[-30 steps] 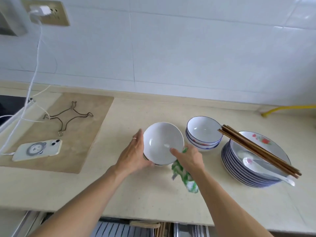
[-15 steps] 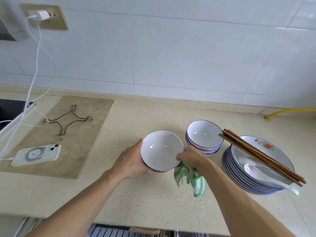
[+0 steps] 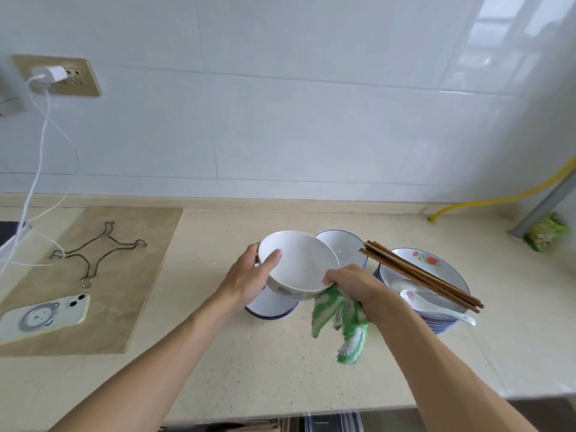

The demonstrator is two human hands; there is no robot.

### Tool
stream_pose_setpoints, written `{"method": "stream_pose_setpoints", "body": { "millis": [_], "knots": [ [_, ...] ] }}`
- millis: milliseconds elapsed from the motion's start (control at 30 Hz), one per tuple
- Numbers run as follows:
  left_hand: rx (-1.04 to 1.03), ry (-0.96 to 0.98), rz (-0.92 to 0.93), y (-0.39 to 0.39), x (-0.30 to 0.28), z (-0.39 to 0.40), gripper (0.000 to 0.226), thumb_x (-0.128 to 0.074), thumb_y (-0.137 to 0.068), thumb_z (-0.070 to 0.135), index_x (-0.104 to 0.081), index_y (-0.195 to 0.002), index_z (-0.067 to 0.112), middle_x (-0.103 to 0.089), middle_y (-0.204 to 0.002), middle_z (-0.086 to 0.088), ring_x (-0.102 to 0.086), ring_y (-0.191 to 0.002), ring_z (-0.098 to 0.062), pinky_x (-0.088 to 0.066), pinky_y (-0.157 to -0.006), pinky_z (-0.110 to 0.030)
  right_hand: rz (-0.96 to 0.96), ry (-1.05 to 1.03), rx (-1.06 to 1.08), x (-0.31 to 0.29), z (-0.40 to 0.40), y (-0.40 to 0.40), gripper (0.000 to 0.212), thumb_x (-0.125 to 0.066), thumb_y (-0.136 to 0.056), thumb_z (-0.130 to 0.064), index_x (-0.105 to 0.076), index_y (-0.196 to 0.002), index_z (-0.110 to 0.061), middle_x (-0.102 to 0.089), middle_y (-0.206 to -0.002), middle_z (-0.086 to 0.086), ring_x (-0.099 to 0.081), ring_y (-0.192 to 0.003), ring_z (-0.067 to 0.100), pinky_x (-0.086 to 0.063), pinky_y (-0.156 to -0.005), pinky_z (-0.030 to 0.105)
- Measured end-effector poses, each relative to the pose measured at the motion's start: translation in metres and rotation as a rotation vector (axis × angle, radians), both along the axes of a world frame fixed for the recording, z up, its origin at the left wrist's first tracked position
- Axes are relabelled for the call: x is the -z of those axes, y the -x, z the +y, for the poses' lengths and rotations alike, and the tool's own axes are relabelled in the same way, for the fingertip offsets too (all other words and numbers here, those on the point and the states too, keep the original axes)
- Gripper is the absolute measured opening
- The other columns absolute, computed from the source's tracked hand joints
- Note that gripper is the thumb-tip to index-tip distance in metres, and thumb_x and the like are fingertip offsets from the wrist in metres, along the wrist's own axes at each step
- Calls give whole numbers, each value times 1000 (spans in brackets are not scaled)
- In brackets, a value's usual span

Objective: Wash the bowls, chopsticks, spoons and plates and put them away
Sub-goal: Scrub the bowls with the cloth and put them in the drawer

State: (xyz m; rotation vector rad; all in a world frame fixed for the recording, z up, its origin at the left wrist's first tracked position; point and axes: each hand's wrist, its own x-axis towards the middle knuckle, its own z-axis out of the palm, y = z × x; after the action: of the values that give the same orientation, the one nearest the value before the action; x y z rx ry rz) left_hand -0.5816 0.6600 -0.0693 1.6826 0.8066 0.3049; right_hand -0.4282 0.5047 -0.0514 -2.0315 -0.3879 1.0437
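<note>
At centre frame, our left hand [image 3: 246, 280] grips the near-left rim of a white bowl [image 3: 299, 265], thumb hooked inside and fingers curled under its outer wall. Our right hand [image 3: 352, 283] pinches the bowl's lower-right rim and also clutches a green-and-white cloth [image 3: 341, 319] that hangs from the palm toward the bottom of the frame. The bowl is held above the desk [image 3: 280, 369], tilted so its mouth faces up and toward the camera, its patterned outer wall showing along the lower edge.

Directly beneath it, a blue-rimmed bowl stack [image 3: 271, 307] sits on the desk, mostly hidden by the lifted bowl. Just behind, toward the upper right, a second blue-rimmed bowl [image 3: 343, 244] stands upright, mouth up. At right of centre rests a stack of plates [image 3: 436, 266], the top one carrying a red flower print. A bundle of brown chopsticks [image 3: 417, 274] lies across that stack, long axis running diagonally from upper left to lower right, the upper-left tips overhanging toward the second bowl. A white spoon [image 3: 433, 305] lies on the plates just below the chopsticks, its handle pointing to the lower right.

At left, a tan board [image 3: 124, 275] carries a wire trivet [image 3: 96, 254] and a phone [image 3: 43, 316]; a white cable [image 3: 40, 151] climbs to a charger [image 3: 50, 77] in the wall socket at upper left. A yellow hose [image 3: 498, 199] curves along the wall at right.
</note>
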Motion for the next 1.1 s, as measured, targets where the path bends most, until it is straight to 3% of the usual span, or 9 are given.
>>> {"method": "stream_pose_setpoints", "body": {
  "millis": [100, 233, 367, 633, 833, 900, 967, 1033, 1100],
  "knots": [
    [-39, 245, -71, -20, -15, -27, 35, -58, -98, 40, -51, -129, 27, -61, -123, -5, -67, -95, -25, -59, -79, -38, -3, -41, 65, -14, -33, 0, 21, -62, -84, -14, -66, -96, 3, -67, -78, 19, -63, -63, 28, -54, -68, 40],
    [35, 467, -100, -48, -21, -79, 32, -58, -97, 36, -51, -127, 29, -64, -113, -9, -67, -91, -33, -55, -96, -50, 12, -99, 188, -28, -89, -7, 21, -61, -83, -11, -64, -101, 0, -67, -79, 21, -64, -69, 33, -54, -68, 44],
    [81, 543, -100, -85, -16, -140, 38, -59, -94, 41, -55, -129, 25, -68, -121, -11, -67, -109, -31, -54, -97, -51, -36, -94, 277, -31, -156, -19, 17, -62, -83, -12, -65, -93, 1, -65, -75, 17, -62, -62, 28, -50, -58, 32],
    [57, 618, -111, -165, -10, -304, 35, -51, -97, 41, -54, -126, 22, -64, -115, -15, -63, -104, -33, -57, -80, -44, -93, -78, 365, -26, -315, -77, 18, -61, -84, -15, -63, -91, 2, -65, -78, 16, -61, -64, 27, -48, -57, 30],
    [26, 562, -136, -231, 1, -437, 34, -44, -99, 48, -54, -123, 27, -62, -118, -13, -62, -106, -34, -60, -78, -48, -104, -88, 440, -10, -447, -126, 13, -61, -88, -16, -59, -90, -4, -70, -86, 20, -66, -67, 30, -53, -60, 33],
    [27, 484, -135, -256, 6, -483, 33, -44, -97, 53, -55, -120, 31, -59, -122, -11, -61, -109, -35, -60, -82, -54, -95, -100, 508, 2, -492, -142, 22, -61, -87, -21, -62, -92, 0, -72, -86, 20, -70, -74, 36, -56, -67, 43],
    [31, 383, -116, -278, 10, -526, 41, -45, -89, 62, -54, -119, 35, -59, -120, -5, -59, -109, -32, -58, -86, -56, -75, -137, 598, 13, -535, -157, 36, -60, -90, -30, -65, -96, 5, -73, -84, 19, -68, -72, 33, -54, -66, 39],
    [52, 254, -113, -299, 17, -562, 51, -45, -81, 68, -52, -123, 41, -59, -120, 1, -56, -112, -28, -52, -95, -51, -84, -147, 736, 21, -575, -165, 39, -57, -94, -35, -65, -90, 2, -69, -80, 15, -63, -66, 26, -49, -60, 26],
    [108, 41, -112, -316, 23, -592, 44, -44, -94, 58, -49, -133, 38, -57, -116, 6, -52, -107, -23, -46, -94, -37, -107, -141, 854, 30, -611, -171, 37, -54, -94, -31, -61, -77, 1, -60, -68, 10, -55, -59, 24, -46, -57, 27]
  ]
}}
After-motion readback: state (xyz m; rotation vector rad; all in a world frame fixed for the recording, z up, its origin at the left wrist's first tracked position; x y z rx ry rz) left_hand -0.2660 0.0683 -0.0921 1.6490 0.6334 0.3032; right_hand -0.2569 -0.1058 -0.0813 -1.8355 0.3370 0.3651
